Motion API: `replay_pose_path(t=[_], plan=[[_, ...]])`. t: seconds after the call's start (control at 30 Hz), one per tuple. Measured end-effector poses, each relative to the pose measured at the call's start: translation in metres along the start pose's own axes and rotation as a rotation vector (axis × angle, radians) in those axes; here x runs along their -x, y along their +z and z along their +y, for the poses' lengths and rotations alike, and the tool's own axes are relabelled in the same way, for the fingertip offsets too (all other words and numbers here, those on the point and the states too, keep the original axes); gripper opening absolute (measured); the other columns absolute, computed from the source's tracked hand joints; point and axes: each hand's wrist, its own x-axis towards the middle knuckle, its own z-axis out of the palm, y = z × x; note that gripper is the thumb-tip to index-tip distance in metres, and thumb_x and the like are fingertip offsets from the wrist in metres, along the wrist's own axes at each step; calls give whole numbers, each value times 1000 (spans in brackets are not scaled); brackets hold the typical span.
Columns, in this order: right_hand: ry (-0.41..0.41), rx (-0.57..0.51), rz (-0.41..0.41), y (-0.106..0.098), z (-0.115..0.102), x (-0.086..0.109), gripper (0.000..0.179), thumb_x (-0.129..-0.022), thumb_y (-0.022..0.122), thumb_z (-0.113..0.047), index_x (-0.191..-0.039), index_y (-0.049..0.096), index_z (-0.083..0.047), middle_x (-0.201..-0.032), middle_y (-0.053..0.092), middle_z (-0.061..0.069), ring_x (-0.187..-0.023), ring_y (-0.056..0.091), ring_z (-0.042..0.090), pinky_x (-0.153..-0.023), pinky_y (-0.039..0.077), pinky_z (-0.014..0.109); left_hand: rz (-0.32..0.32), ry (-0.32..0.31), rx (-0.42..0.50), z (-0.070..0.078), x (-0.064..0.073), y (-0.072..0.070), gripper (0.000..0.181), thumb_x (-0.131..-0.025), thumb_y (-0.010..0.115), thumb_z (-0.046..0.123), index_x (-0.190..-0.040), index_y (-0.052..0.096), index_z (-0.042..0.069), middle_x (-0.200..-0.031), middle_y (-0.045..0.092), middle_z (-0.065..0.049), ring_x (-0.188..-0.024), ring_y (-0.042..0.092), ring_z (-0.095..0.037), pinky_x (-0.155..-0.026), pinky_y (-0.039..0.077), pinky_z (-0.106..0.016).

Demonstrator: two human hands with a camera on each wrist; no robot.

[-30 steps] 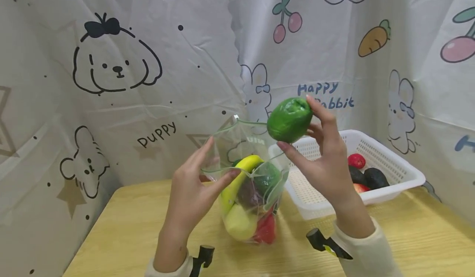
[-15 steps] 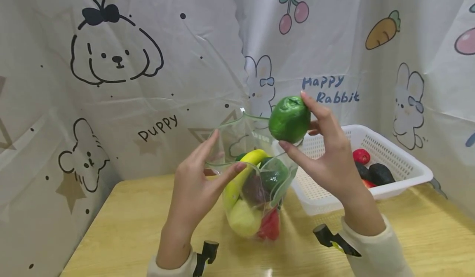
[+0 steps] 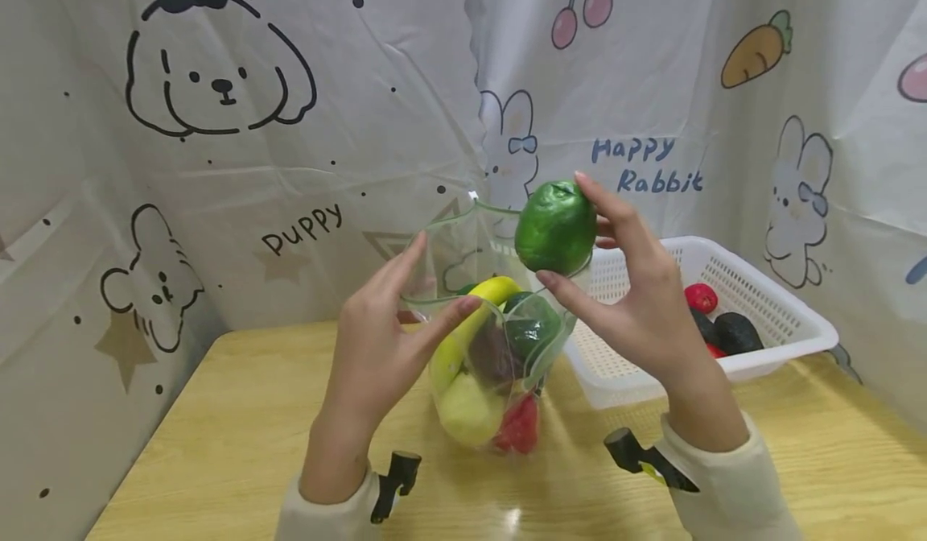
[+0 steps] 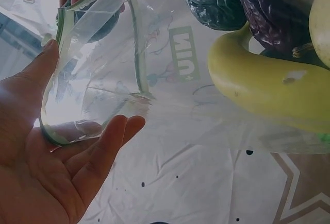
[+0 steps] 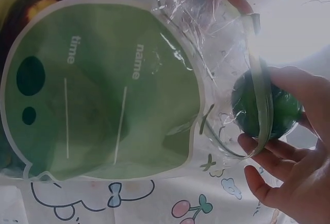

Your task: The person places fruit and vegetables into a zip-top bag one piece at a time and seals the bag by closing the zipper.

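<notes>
A clear zip bag (image 3: 471, 243) with a green rim stands on the table, its mouth spread. Inside lie a yellow banana (image 3: 445, 348), a pale yellow fruit (image 3: 467, 412), a dark purple piece (image 4: 268, 15), a dark green piece (image 3: 532, 328) and something red (image 3: 520, 424). My left hand (image 3: 376, 348) holds the bag's rim, thumb and fingers spread on it. With thumb and fingertips, my right hand (image 3: 640, 299) grips a glossy green fruit (image 3: 556, 227), dimpled on top, at the right side of the mouth. In the right wrist view the rim crosses in front of this fruit.
A white perforated basket (image 3: 778, 340) stands at the right with a red piece (image 3: 701, 296) and dark, rounded pieces (image 3: 737, 333) in it. The wooden table (image 3: 217, 444) is bordered behind by a printed cloth (image 3: 348, 122).
The green fruit has turned more upright and shifted a little left towards the bag's mouth. My left hand keeps its hold on the rim. The head view has tilted slightly.
</notes>
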Motion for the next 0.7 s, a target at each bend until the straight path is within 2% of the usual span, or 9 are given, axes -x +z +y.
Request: replay_pose_path(t=[0.2, 0.5, 0.7], plan=[[1, -5, -12, 0, -1, 0, 90, -80, 85, -5, -156, 38, -12, -147, 54, 10, -117, 62, 26, -95, 51, 45, -6, 0, 0, 1, -1, 0, 83, -86, 80, 44, -153, 46, 8, -148, 55, -9, -93, 71, -20, -69, 60, -25], [-6, -1, -20, 1, -1, -2, 90, -81, 85, -7, -157, 36, -12, -148, 52, 10, -117, 62, 25, -97, 50, 29, -4, -10, 9, 3, -2, 1, 83, -86, 81, 42, -153, 46, 8, -147, 56, -8, -97, 70, -18, -70, 60, -25], [13, -2, -25, 0, 0, -1, 90, -82, 84, -7, -157, 35, -13, -149, 51, 11, -114, 63, 27, -96, 52, 37, -11, -8, 6, 3, -3, 2, 83, -86, 81, 42, -153, 45, 9, -148, 55, -7, -102, 70, -18, -71, 60, -24]])
